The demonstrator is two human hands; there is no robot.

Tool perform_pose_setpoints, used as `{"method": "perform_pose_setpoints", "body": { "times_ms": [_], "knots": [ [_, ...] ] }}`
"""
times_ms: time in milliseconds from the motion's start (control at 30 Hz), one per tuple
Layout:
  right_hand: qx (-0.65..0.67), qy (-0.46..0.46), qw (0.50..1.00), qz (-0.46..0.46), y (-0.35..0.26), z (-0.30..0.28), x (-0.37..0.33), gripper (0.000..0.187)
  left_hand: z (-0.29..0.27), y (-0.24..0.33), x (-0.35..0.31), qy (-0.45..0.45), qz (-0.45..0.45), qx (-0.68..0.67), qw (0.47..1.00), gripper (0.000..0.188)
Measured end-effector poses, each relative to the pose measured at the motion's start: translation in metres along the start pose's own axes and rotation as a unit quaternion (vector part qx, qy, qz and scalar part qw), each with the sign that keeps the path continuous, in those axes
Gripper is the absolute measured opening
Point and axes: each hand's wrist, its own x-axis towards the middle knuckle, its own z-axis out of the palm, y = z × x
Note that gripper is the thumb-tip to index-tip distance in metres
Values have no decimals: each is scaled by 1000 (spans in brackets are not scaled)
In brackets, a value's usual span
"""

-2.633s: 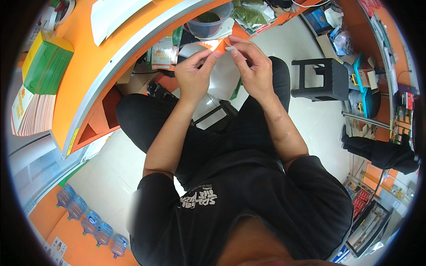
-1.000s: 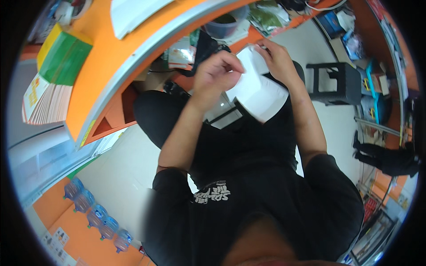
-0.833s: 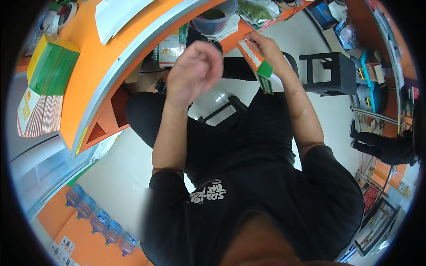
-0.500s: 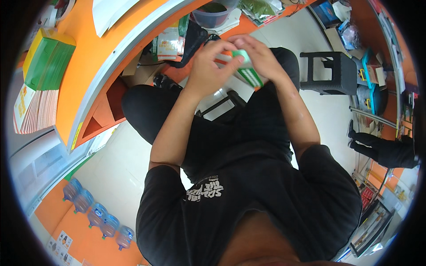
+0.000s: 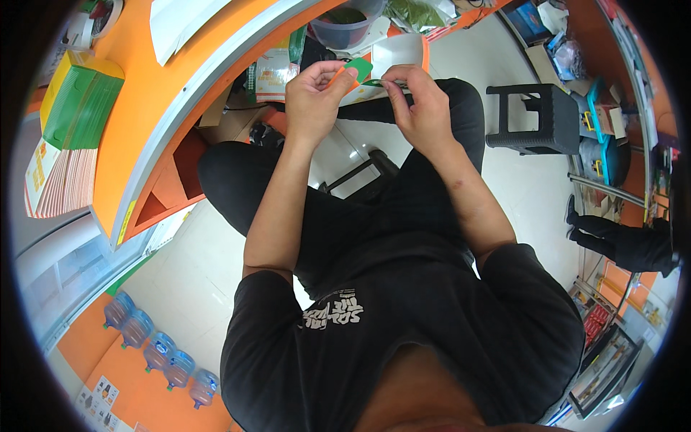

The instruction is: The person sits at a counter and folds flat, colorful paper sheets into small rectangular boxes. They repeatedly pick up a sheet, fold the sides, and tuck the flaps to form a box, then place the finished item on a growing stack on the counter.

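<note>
Both my hands are raised over my knees, holding a thin card carton (image 5: pixel 398 52) in white, green and orange. Its white inner face stands spread beyond my right hand. My left hand (image 5: pixel 314 102) pinches the left end of the carton, its thumb pressed beside a green flap (image 5: pixel 358 69). My right hand (image 5: pixel 420 108) closes thumb and fingertips on the near edge, by a green tab. Part of the carton is hidden behind my fingers.
An orange counter (image 5: pixel 144 101) curves along the left, bearing a stack of flat green-and-white cartons (image 5: pixel 83 101). More cartons (image 5: pixel 276 72) sit beneath its edge. A black stool (image 5: pixel 536 119) stands right. Large water bottles (image 5: pixel 160 351) line the lower left. Another person's dark-clothed legs (image 5: pixel 612 237) show far right.
The carton has turned and opened out, now showing its white inside further from me. My hands have moved apart, and each has shifted its hold to a flap or edge.
</note>
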Motion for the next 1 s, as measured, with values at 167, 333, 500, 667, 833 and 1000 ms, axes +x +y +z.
{"method": "perform_pose_setpoints", "body": {
  "times_ms": [167,333,500,667,833,1000],
  "knots": [
    [-38,29,993,-106,7,11,-2,19,-7,5,-2,-46,8,84,995,22],
    [-19,24,994,-108,10,14,1,20,-10,9,-5,-100,75,165,978,26],
    [16,9,998,-65,0,7,4,17,-16,10,-2,-131,122,164,970,27],
    [35,-1,998,-61,-6,1,9,15,-18,17,-3,-152,90,136,975,29],
    [0,-24,995,-97,-5,-3,12,17,-19,26,-6,-160,108,179,965,25],
    [83,-127,986,68,-16,-13,11,12,-23,21,-5,-185,129,200,953,27]
  ]
}}
